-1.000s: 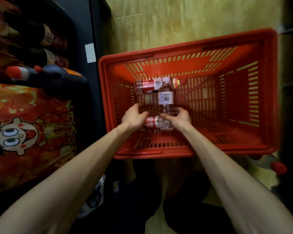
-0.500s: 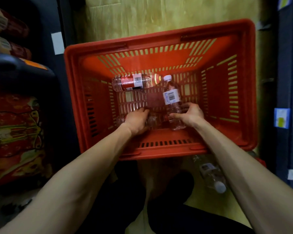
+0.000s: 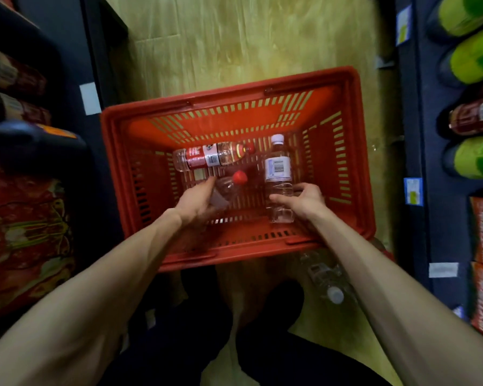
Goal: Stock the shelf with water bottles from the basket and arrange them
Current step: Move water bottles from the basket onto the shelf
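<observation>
I see a yellow wood-grain floor (image 3: 248,45) running between dark shelving. The red basket (image 3: 229,257) sits on it in front of me. Inside the basket, my right hand (image 3: 304,200) wraps the lower body of the white-capped bottle (image 3: 278,174); my left hand (image 3: 195,200) grips the red-capped bottle (image 3: 229,185) by its body. A red-labelled bottle (image 3: 207,157) lies toward the basket's far wall. Step in hand: pickup. Next I judge both must lift clear of the rim.

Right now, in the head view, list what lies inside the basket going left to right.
Left hand gripping the red-capped bottle → white-capped bottle → right hand holding it. The red-labelled bottle lying across the back overlaps, so it is left out.
</observation>
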